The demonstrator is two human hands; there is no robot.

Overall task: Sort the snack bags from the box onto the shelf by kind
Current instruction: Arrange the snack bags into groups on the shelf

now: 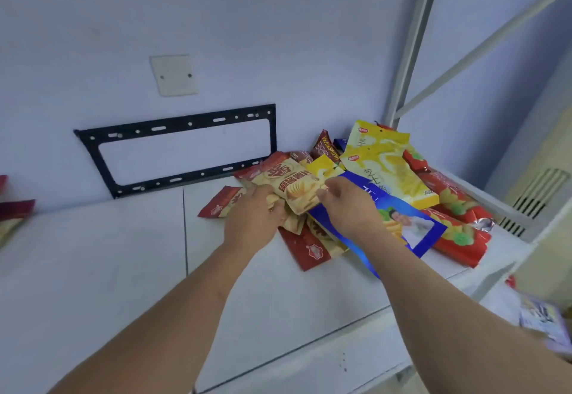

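Note:
A heap of snack bags lies on the white shelf (278, 294) at its right end. My left hand (252, 218) and my right hand (348, 204) both grip a tan and red bag (297, 186) at the heap's front. Under my right hand lies a blue bag (411, 223). Yellow bags (383, 161) lean at the back, red bags with green print (458, 226) lie at the right, and more dark red bags (306, 248) lie below my hands. The box is out of sight.
A black metal bracket (182, 149) and a beige wall plate (175, 74) are fixed to the wall behind the shelf. Grey shelf uprights (411, 53) rise at the right. More red bags (14, 211) lie at the far left edge. A blurred packet (544, 322) shows lower right.

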